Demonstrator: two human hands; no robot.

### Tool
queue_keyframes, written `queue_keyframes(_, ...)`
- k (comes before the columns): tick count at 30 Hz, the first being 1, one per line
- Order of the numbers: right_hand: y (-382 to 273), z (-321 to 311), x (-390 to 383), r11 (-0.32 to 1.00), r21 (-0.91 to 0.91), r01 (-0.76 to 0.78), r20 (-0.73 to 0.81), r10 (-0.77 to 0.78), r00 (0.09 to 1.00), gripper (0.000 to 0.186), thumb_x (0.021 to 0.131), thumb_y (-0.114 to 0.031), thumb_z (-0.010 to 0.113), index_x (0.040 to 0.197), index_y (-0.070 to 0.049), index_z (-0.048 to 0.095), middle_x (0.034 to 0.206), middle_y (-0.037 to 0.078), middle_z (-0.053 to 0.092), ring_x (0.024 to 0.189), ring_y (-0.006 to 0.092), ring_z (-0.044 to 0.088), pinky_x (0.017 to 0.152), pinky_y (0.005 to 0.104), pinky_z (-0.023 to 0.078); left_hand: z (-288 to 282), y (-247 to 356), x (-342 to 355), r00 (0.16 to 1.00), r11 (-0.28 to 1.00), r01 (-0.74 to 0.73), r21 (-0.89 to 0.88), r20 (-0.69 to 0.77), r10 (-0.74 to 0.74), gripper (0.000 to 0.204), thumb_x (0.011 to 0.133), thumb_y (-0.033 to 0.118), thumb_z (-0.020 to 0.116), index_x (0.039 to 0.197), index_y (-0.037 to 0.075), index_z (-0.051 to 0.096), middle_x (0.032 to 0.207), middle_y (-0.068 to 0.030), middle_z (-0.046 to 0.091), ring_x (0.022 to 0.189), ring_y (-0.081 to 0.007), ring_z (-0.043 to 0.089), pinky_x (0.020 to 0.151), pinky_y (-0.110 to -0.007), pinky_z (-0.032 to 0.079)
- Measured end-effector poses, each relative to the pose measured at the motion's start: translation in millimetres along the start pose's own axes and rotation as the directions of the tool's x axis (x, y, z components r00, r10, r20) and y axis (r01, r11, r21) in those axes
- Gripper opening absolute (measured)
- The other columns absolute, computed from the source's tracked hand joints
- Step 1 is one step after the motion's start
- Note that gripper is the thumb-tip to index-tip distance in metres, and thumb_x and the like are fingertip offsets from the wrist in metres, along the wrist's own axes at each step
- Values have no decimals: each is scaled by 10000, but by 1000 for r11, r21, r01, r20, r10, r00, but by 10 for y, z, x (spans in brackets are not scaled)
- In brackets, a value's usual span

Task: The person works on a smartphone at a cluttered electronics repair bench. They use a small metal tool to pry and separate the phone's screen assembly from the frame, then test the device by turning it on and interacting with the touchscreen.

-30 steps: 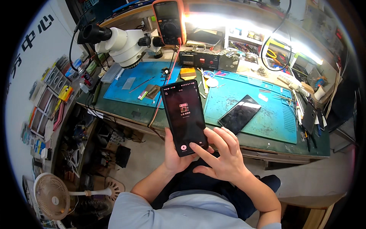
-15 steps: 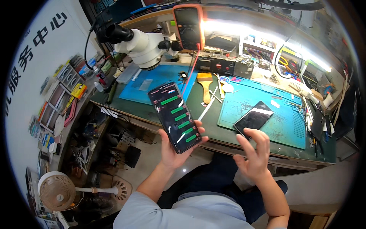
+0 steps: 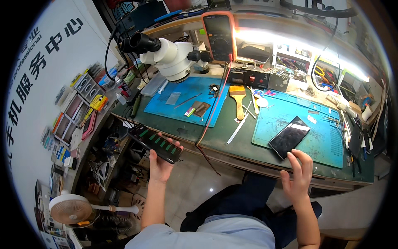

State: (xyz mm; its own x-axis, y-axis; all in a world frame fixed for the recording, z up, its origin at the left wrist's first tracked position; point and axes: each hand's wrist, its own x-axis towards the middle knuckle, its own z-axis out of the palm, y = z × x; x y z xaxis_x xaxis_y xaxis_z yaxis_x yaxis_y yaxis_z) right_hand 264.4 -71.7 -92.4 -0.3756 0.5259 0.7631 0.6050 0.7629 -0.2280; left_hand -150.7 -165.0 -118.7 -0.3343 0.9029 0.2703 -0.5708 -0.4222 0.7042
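A smartphone (image 3: 151,142) with a lit dark screen and green bars is held in my left hand (image 3: 161,164). Its far end points up and to the left, off the bench's front edge, and my fingers wrap round its near end. My right hand (image 3: 297,176) hovers at the bench edge with its fingers apart and holds nothing. Just beyond those fingertips a second phone (image 3: 289,137), black with a glossy dark screen, lies on the right blue mat (image 3: 259,132). Whether a fingertip touches its near corner I cannot tell.
On the left mat (image 3: 155,108) are small parts, under a white microscope (image 3: 172,62). An orange multimeter (image 3: 219,35) stands behind, its red lead (image 3: 215,106) hanging over the edge. A brush (image 3: 238,101) lies between the mats. A fan (image 3: 70,207) stands lower left; hand tools (image 3: 352,141) crowd the right.
My left hand has carried the lit phone left and downward, tilting it flatter, which uncovers the parts on the left mat. The view has shifted; my right hand stays near the other phone.
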Motion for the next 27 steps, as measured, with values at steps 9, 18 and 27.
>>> queue_keyframes(9,375,-577,-463,962,-191,-196,-38,193,981,392,980,-272,597,1263,-1,577,1240,191,579,1092,365,560,950,462,439,-57,594,1113,869,877,479,-37,-121,-480,717,1011,526,423,1432,-55,405,1376,-261,534,1163,-384,594,997,-549,477)
queue_keyframes(18,671,-1013,-313,908,-376,-186,-53,179,982,340,856,-117,690,1182,-41,630,1117,108,622,981,303,592,848,429,460,-904,598,2178,883,425,441,790,-466,-50,793,986,673,374,1188,-45,645,1091,-109,698,975,-274,653,811,-400,520)
queue_keyframes(27,1674,-562,447,875,-317,-366,217,442,870,125,884,-211,661,958,-113,685,920,77,685,902,279,662,784,401,527,-273,482,1731,950,-378,-117,918,214,226,362,1026,270,526,1007,-55,685,830,-161,678,738,-236,643,697,-358,488)
